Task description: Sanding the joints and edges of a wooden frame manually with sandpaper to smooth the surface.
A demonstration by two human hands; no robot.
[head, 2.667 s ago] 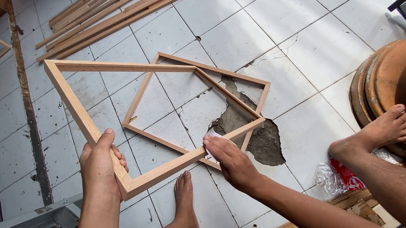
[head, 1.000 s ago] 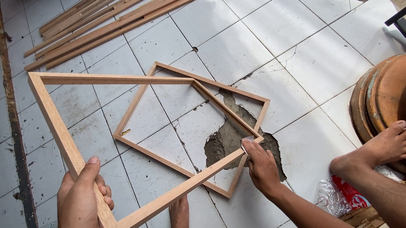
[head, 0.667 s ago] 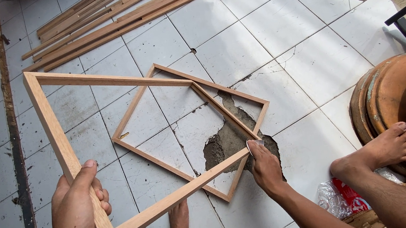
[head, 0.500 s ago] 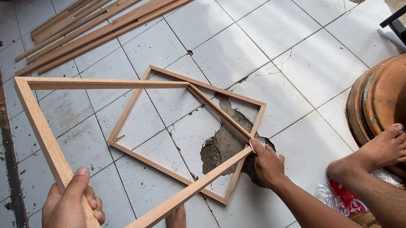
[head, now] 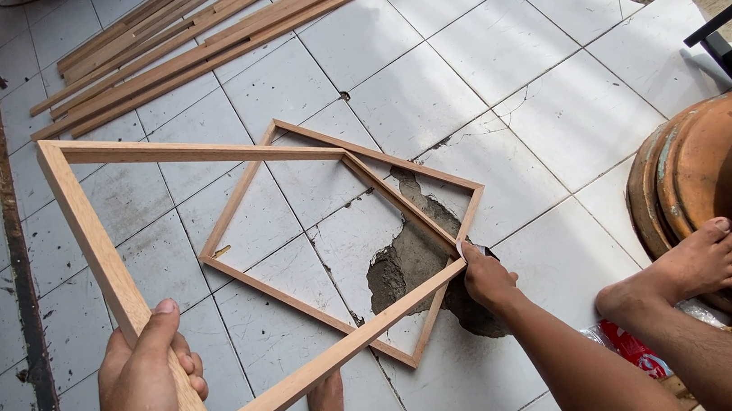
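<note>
At the far left, the left hand [head: 145, 392] was clenched around the near corner of a large rectangular frame of pale, smooth-planed wood [head: 88, 235], thumb pressed along the side rail, so that the frame was raised off the ground and tilted away from the person. Its thin, square-edged rails met in mitred corners, and the far rails ran out over the floor of glossy white ceramic tiles [head: 503, 46]. Beneath it, flat on the tiles, lay a smaller frame of the same light timber [head: 243, 200], turned like a diamond; the raised frame crossed above it, and whether the two touched could not be told. Farther right, the right hand [head: 487, 279] pinched the opposite corner of the lifted frame, steadying it level with the left. Under that corner the tiles had broken away, showing a rough grey cement patch [head: 399, 265]. At the right edge, a bare foot [head: 677, 272] rested against stacked round terracotta-coloured discs [head: 726, 177].
</note>
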